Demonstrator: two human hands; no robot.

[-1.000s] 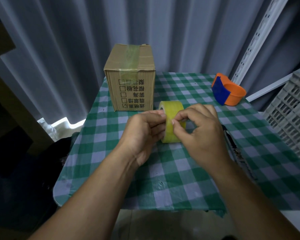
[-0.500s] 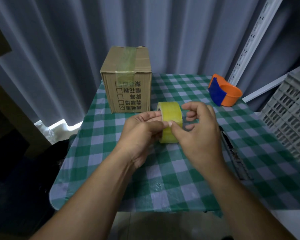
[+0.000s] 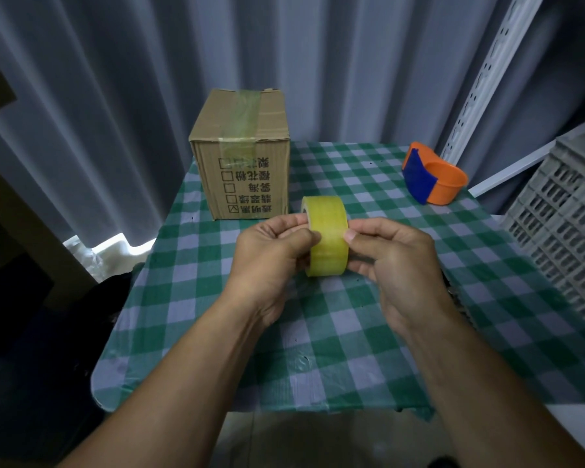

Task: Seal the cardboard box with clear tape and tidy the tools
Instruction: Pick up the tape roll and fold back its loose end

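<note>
A yellowish roll of clear tape (image 3: 328, 238) stands on edge above the middle of the checked table, held from both sides. My left hand (image 3: 271, 261) grips its left rim, thumb and fingers at the top edge. My right hand (image 3: 395, 265) holds the right rim, thumb pressed on the outer face. A closed cardboard box (image 3: 244, 157) stands at the back left, with a strip of tape over its top seam and down the front. An orange and blue tape dispenser (image 3: 433, 179) lies at the back right.
The table carries a green and white checked cloth (image 3: 352, 349). A grey plastic crate (image 3: 561, 224) stands just past the right edge. A white slotted shelf post (image 3: 480, 76) rises behind the dispenser. Grey curtains hang behind. A dark object lies at the right edge behind my right wrist.
My right hand has slid from the front of the roll to its right side, leaving the yellow face uncovered. The view has shifted slightly. The box and dispenser have not moved.
</note>
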